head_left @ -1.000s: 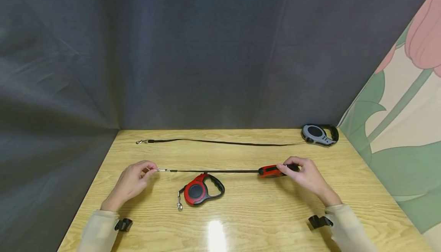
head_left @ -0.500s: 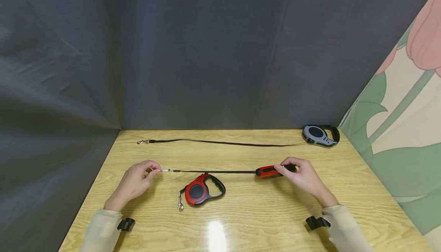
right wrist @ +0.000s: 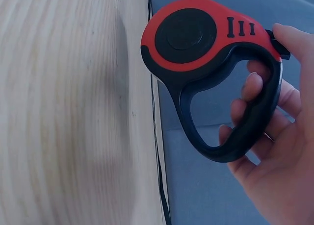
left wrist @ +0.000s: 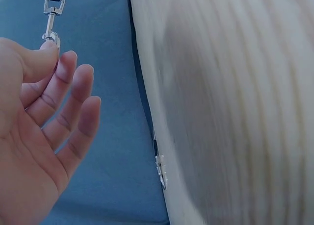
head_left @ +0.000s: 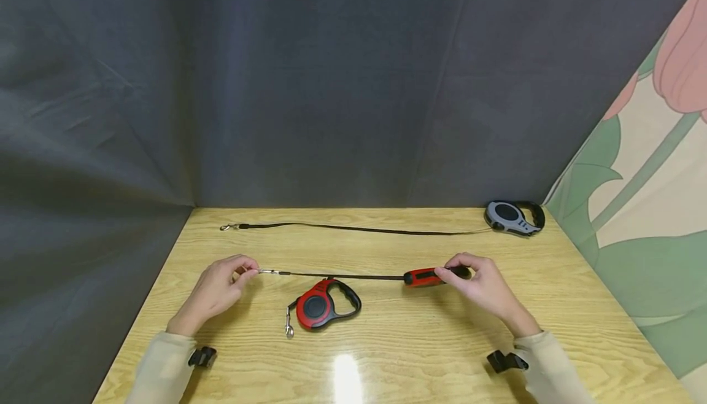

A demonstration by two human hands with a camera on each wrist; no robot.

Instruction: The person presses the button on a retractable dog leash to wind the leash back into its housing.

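Note:
My right hand (head_left: 488, 287) grips the black loop handle of a red and black retractable dog leash (head_left: 424, 277), raised above the table. In the right wrist view, fingers pass through the handle loop and the thumb rests on the black button (right wrist: 278, 46). My left hand (head_left: 215, 290) pinches the metal snap hook (head_left: 269, 271) at the other end between thumb and index finger; its other fingers are loosely bent. Between both hands the black strap (head_left: 342, 277) runs nearly straight. A second red retractable leash (head_left: 315, 307) lies below it on the table, its hook (head_left: 289, 324) hanging out.
Farther back lies a grey retractable leash (head_left: 506, 212), its strap (head_left: 359, 229) drawn out leftward to a metal hook (head_left: 229, 227). The wooden table (head_left: 420, 355) meets a dark curtain (head_left: 331, 115) behind and a floral cloth (head_left: 624, 207) at right.
My right hand has moved left with the red leash, and my left hand slightly right. The strap between them is shorter. The leashes on the table stay put.

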